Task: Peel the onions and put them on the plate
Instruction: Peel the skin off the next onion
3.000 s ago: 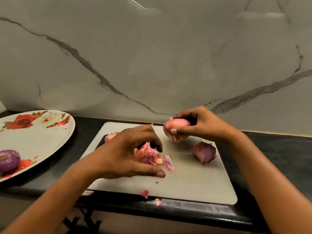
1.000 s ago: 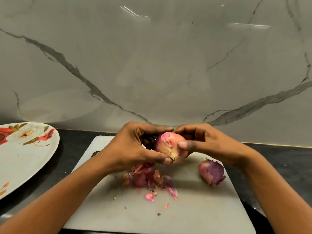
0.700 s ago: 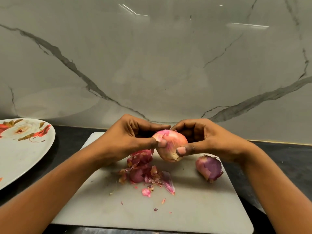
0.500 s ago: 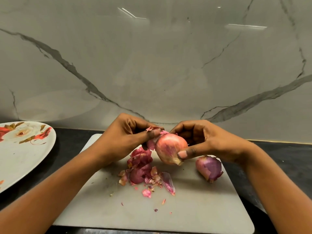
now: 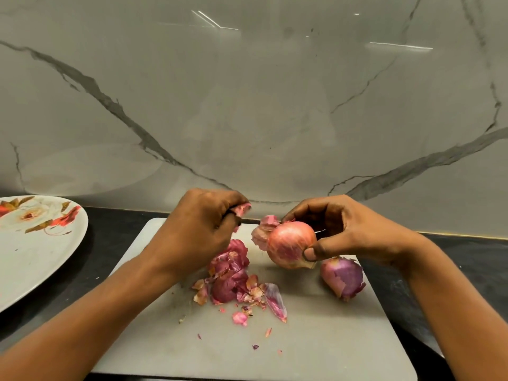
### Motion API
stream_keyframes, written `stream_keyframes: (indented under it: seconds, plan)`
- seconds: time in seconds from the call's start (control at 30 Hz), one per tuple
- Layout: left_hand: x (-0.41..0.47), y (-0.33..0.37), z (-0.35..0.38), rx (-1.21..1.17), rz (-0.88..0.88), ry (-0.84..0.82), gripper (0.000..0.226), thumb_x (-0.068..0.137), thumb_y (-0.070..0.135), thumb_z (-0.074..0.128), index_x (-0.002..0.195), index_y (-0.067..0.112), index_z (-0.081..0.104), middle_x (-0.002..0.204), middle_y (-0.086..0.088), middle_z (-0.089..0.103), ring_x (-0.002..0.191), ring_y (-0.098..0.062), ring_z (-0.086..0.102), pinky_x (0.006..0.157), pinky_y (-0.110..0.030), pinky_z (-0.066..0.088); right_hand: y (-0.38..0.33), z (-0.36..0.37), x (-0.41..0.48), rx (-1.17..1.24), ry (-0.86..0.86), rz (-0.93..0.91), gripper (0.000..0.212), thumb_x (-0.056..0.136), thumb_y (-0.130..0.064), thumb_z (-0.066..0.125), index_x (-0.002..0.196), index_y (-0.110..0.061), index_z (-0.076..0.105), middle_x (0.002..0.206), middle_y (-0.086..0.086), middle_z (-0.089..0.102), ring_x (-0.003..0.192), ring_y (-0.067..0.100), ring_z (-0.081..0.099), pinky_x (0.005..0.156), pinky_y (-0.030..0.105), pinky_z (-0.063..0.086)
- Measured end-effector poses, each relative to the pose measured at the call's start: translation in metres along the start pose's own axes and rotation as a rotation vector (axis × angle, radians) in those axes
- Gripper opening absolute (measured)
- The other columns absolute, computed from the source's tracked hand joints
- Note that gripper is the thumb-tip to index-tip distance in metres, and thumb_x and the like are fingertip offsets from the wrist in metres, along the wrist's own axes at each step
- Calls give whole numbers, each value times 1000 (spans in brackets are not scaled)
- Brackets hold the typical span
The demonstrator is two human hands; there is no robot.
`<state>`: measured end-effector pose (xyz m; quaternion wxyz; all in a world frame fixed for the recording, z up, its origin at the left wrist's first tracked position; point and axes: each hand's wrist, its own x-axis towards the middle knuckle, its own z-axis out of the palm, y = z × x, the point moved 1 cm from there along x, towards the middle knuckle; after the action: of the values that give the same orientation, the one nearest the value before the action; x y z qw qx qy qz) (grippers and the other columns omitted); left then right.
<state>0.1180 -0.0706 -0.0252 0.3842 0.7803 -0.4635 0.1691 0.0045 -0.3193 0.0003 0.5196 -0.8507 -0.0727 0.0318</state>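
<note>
With the right hand [image 5: 349,229] gripping the onion [image 5: 290,244] and the left hand [image 5: 196,232] pinching a skin scrap [image 5: 244,209], best drop it and strip the hanging flap [image 5: 261,233] whole.

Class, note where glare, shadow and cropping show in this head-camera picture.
Head view: bright glare streaks on the marble wall; a soft shadow on the cutting board under the held onion; the plate is cut off at the left edge.

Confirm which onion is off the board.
The paler pink onion, gripped in the right hand above the cutting board; the purple onion lies on it, untouched.
</note>
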Motion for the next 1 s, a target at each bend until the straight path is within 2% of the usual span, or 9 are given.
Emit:
stream_keyframes:
  seconds: [0.07,0.17,0.27,0.37,0.43,0.53,0.73,0.9,1.0]
  plan:
    - [3,-4,-6,-21,-57,61,15,99,12,69,109,15,80,78,10,74,69,-9,70,60,-31,58,0,-2,-2,-1,12,1,49,72,-4,83,120,-13,74,122,6,76,117,26,72,94,41,62]
    - [2,0,-7,-113,-56,-14,13,98,16,71,106,15,82,79,11,75,71,-11,72,60,-30,60,1,-4,-3,28,37,-7,51,70,-2,85,118,-15,75,121,6,76,116,27,72,88,36,62]
    - [-1,3,0,-208,-38,-119,17,95,29,73,105,20,84,86,8,79,79,-14,74,68,-39,63,1,-3,-2,31,36,-31,54,68,4,86,118,-14,75,120,6,76,116,26,72,86,34,62]
    - [-1,4,1,-294,-91,-173,23,93,40,71,108,27,83,94,4,80,88,-21,76,73,-49,62,1,-1,-1,14,2,-65,57,70,13,87,120,-11,73,125,8,74,122,27,69,97,43,61]
    - [-2,6,2,-336,-76,-200,22,93,34,70,110,28,82,97,6,81,92,-22,76,76,-47,63,1,0,0,6,-8,-77,58,72,17,85,122,-9,72,127,8,73,124,27,68,101,45,59]
    - [-5,9,2,-359,-15,-234,31,89,42,75,113,24,82,101,10,80,95,-19,77,75,-36,65,2,2,2,13,-17,-97,60,71,21,84,123,-5,71,127,8,73,126,25,68,102,41,58]
    - [-3,3,10,-303,22,-191,17,95,13,78,110,19,84,93,13,79,84,-16,75,68,-31,62,7,8,6,7,-30,-126,60,67,28,80,118,-2,70,140,3,66,135,18,61,110,36,53]
    - [-4,0,10,-290,28,-206,16,96,13,77,110,18,84,97,10,81,89,-17,78,73,-39,65,8,13,7,-31,-53,-118,57,69,27,78,116,-4,66,128,3,71,129,19,65,104,35,55]
    - [-5,0,12,-294,13,-207,17,96,12,76,112,17,83,101,10,81,92,-12,78,76,-36,65,7,14,8,-80,-38,-108,67,70,25,79,126,-10,64,128,2,71,125,19,67,104,34,56]
